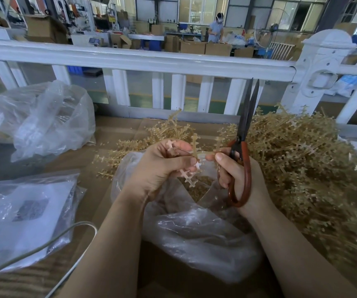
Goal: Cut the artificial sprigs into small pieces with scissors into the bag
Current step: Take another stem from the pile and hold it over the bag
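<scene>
My left hand (164, 166) grips a tan artificial sprig (194, 147) and pale cross-shaped stem pieces above the open clear plastic bag (194, 229). My right hand (237, 177) holds red-handled scissors (244, 134), blades pointing up and slightly apart; its thumb and forefinger also pinch the sprig's other end. Cut tan pieces (199, 186) lie inside the bag. A large heap of uncut sprigs (302, 160) lies to the right, and more sprigs (143, 145) lie behind my left hand.
A white railing (130, 61) runs across just behind the work surface. A crumpled plastic bag (44, 121) sits at the left, a flat bagged packet (22, 216) at the lower left with a grey cable (50, 244) over it. A person stands far back.
</scene>
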Tool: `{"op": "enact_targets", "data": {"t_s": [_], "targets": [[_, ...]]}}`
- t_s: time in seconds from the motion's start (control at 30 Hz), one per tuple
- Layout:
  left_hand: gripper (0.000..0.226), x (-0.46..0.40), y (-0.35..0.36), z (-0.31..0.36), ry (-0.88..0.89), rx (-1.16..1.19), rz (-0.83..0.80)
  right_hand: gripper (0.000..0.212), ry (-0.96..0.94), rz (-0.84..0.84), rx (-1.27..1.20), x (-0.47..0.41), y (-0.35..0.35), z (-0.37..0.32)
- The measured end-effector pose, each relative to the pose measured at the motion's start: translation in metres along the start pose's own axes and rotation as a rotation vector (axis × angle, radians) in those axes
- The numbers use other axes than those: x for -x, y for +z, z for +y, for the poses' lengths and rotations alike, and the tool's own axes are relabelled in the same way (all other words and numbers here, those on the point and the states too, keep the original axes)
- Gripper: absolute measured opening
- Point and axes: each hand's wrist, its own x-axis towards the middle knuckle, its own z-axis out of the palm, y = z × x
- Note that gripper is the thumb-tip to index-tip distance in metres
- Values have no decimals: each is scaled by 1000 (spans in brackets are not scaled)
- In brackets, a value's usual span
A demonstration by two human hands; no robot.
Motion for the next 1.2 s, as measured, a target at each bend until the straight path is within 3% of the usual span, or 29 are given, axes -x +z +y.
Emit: {"op": "enact_targets", "data": {"t_s": [0.13, 0.37, 0.7, 0.97, 1.07, 1.2], "targets": [[24, 1, 4, 1, 105, -35, 69, 7, 22, 104, 3, 0, 0, -2], [12, 2, 11, 1, 293, -77, 163, 15, -1, 207, -19, 1, 1, -3], [22, 0, 16, -7, 628, -594, 301, 46, 1, 19, -31, 2, -2, -3], [23, -2, 17, -12, 506, -581, 189, 32, 45, -48, 78, 2, -1, -5], [40, -1, 18, -11, 308, -403, 127, 30, 39, -1, 113, 2, -1, -5], [41, -2, 14, -7, 60, -32, 42, 32, 16, 39, 156, 3, 2, -5]]}}
